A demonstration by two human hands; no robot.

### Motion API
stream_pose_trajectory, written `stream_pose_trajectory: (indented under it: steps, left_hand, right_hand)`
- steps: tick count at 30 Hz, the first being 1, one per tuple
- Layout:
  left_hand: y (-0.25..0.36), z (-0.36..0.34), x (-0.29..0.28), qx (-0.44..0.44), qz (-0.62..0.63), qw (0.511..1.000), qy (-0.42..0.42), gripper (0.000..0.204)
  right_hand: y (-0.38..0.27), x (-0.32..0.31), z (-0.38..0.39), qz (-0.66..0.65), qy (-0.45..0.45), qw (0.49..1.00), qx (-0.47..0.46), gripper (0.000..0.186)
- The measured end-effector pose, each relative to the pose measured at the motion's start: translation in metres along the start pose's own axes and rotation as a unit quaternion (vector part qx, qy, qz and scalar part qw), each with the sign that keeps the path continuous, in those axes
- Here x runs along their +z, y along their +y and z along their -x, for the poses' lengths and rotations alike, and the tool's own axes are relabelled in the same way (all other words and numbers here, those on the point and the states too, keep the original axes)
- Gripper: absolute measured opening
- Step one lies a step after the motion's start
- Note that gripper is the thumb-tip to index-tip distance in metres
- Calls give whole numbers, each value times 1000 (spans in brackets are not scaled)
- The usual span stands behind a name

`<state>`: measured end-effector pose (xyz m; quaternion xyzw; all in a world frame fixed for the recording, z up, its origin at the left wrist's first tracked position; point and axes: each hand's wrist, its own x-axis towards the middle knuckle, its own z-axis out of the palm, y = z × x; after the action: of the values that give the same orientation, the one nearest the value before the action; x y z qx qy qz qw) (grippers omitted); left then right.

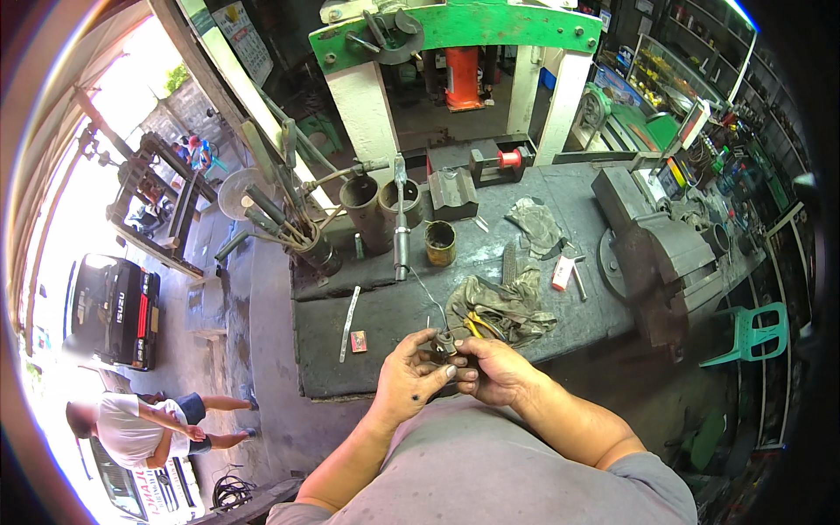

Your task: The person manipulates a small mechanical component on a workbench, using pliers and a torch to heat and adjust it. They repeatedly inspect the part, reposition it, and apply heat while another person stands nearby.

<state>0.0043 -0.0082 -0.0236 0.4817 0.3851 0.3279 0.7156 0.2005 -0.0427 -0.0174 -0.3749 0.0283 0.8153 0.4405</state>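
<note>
My left hand and my right hand are closed together on a small dark metal part at the front edge of the dark bench. A thin wire runs up from the part toward a long metal tool. Yellow-handled pliers lie on a crumpled dirty cloth just beyond my hands. A small red box and a pale flat strip lie to the left.
A heavy vise occupies the bench's right. Metal canisters and a tool holder stand at back left, below a green-and-white frame. A green plastic chair is right. Another person stands at lower left, near a parked dark vehicle.
</note>
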Motion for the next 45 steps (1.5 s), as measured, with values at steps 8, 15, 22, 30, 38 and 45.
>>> stream_pose_trajectory:
  steps: [8, 15, 22, 30, 38, 45]
  left_hand:
    - [-25, -7, 4, 164, 69, 984, 21, 62]
    - [-26, -3, -5, 339, -46, 940, -2, 57]
    - [-19, 3, -7, 359, -76, 930, 0, 57]
    - [-22, 9, -3, 333, 16, 943, -16, 64]
    - [-11, 7, -8, 278, 98, 951, -92, 74]
    - [-5, 6, -20, 370, -93, 923, -49, 65]
  right_hand:
    - [13, 6, 2, -25, -97, 994, -51, 14]
    - [25, 15, 16, 202, -106, 945, -233, 17]
    - [27, 16, 19, 219, -134, 939, -228, 15]
    - [30, 22, 22, 192, -159, 947, -201, 14]
    - [33, 31, 22, 314, -74, 878, -353, 8]
    - [19, 29, 32, 506, -22, 751, -424, 8]
